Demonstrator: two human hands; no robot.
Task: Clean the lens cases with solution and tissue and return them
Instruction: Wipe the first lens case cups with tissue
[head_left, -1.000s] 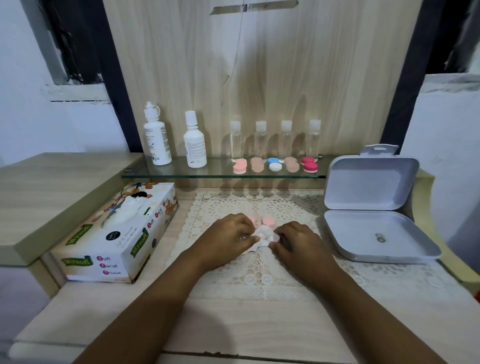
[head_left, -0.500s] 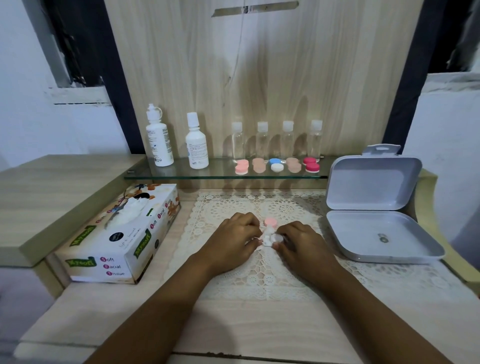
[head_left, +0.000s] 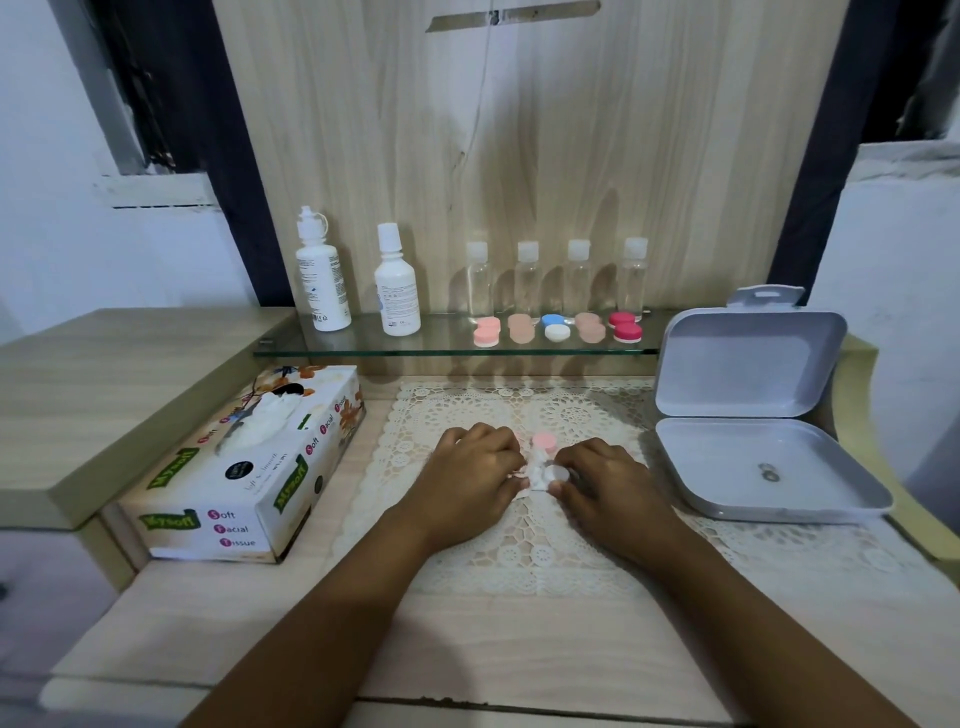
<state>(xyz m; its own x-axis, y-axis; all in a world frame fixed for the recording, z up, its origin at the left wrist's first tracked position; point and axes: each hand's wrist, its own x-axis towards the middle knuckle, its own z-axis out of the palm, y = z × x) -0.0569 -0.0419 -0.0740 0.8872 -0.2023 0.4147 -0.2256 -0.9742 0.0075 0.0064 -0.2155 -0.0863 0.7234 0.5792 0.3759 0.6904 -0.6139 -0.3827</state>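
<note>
The left hand (head_left: 467, 478) is curled, its fingertips pinching a crumpled tissue (head_left: 532, 467). The right hand (head_left: 608, 486) is curled too, thumb and fingers gripping a white lens case cup (head_left: 557, 474) that touches the tissue. Compared with a second ago, the tissue is bunched tighter and the white cup now shows. The cup sits between both hands over the lace mat (head_left: 519, 545); a pink cap (head_left: 544, 441) lies just beyond them.

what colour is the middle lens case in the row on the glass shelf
The middle lens case is half blue, half white; the head view shows it.
</note>
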